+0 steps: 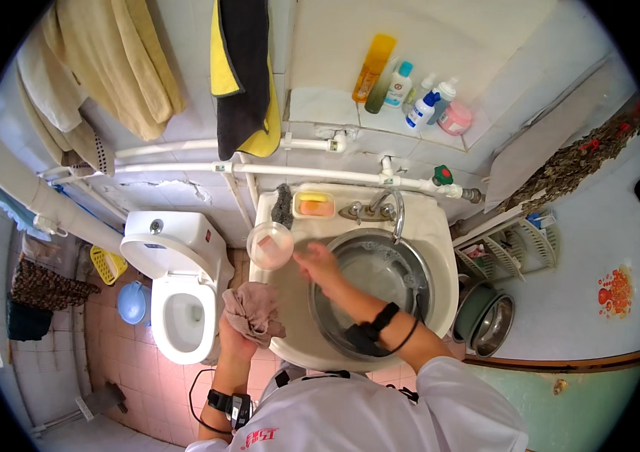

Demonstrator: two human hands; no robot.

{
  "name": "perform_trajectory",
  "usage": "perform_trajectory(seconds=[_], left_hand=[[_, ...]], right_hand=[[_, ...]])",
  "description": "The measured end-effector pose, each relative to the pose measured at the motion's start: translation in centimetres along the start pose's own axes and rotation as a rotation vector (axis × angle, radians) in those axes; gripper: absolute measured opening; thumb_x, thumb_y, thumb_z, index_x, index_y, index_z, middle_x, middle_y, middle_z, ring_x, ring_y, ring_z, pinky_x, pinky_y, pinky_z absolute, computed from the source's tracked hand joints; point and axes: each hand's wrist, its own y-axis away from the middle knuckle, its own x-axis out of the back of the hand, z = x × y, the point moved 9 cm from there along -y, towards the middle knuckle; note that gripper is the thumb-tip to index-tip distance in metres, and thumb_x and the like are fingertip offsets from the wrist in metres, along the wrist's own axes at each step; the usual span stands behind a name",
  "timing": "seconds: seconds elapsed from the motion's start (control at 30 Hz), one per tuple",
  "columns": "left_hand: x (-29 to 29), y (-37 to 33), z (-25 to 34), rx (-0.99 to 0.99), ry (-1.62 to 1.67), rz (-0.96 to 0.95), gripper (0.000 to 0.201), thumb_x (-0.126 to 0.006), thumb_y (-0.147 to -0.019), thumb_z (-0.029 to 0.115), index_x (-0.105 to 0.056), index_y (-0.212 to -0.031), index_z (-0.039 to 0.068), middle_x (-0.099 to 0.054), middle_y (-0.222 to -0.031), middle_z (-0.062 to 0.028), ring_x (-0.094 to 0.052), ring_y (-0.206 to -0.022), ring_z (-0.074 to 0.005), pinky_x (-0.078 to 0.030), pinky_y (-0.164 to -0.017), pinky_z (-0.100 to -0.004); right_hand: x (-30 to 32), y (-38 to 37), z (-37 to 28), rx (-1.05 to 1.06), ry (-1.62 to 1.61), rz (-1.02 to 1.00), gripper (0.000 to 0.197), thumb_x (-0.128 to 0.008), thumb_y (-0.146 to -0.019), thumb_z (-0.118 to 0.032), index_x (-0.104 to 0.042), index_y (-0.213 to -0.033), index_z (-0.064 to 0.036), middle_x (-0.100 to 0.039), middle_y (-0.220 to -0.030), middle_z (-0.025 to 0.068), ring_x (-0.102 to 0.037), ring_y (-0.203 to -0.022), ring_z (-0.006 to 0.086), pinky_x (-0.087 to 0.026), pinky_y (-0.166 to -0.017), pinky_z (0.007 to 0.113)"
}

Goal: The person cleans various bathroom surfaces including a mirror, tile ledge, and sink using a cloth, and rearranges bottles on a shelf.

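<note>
My left hand [237, 343] is closed around a crumpled pinkish-brown cloth [254, 313] at the left front of the washbasin [290, 331]. Over the basin's left side, my right hand [318, 267] is held with its fingers loosely apart and nothing seen in them. Just left of those fingertips stands a clear round plastic tub [269, 245] with something pinkish in it; I cannot tell whether they touch. Below my right forearm, a wide metal bowl [320, 320] of water sits in the washbasin, under the curved chrome tap [398, 215].
A soap dish [314, 213] with yellow and orange pieces and a dark grey scrubber [282, 207] lie on the back rim. Bottles [399, 84] stand on the ledge above. Left is an open toilet [184, 320]; right, stacked basins [492, 324] and a plastic rack [512, 248].
</note>
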Motion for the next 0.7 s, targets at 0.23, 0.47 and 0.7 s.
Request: perform_trajectory(seconds=[0.23,0.47,0.7], left_hand=[[-4.1,0.6,1.3,0.036,-0.004,-0.119,0.059,-0.047,-0.128,0.048,-0.073,-0.149,0.000,-0.082,-0.139,-0.0203,-0.081,-0.111,-0.0358,-0.070,-0.091,-0.0497],[-1.3,1.5,1.9,0.023,0.005,0.025,0.053,-0.051,-0.125,0.048,-0.074,-0.141,0.003,-0.081,-0.128,-0.0192,-0.076,-0.099,-0.0360,-0.066,-0.082,-0.0490],[1.6,1.2,3.7,-0.068,-0.080,0.107,0.054,-0.050,-0.126,0.048,-0.070,-0.143,0.001,-0.081,-0.134,-0.0245,-0.080,-0.103,-0.0453,-0.069,-0.084,-0.0532]], right_hand=[[14.7,4.8,-41.1,0.987,0.753,0.713,0.099,-0.093,-0.102,-0.059,-0.059,-0.176,-0.0014,-0.068,-0.163,0.0268,-0.071,-0.145,0.0444,-0.062,-0.116,0.056],[16.2,-3.1,-56.6,0.935,1.164,0.791,0.108,-0.081,-0.102,-0.078,-0.055,-0.181,-0.0091,-0.062,-0.167,0.0317,-0.074,-0.143,0.0514,-0.065,-0.112,0.060],[16.5,-8.4,-57.4,0.937,1.148,0.740,0.087,-0.082,-0.106,-0.066,-0.062,-0.169,-0.0085,-0.074,-0.147,0.0278,-0.081,-0.128,0.0505,-0.067,-0.106,0.059]])
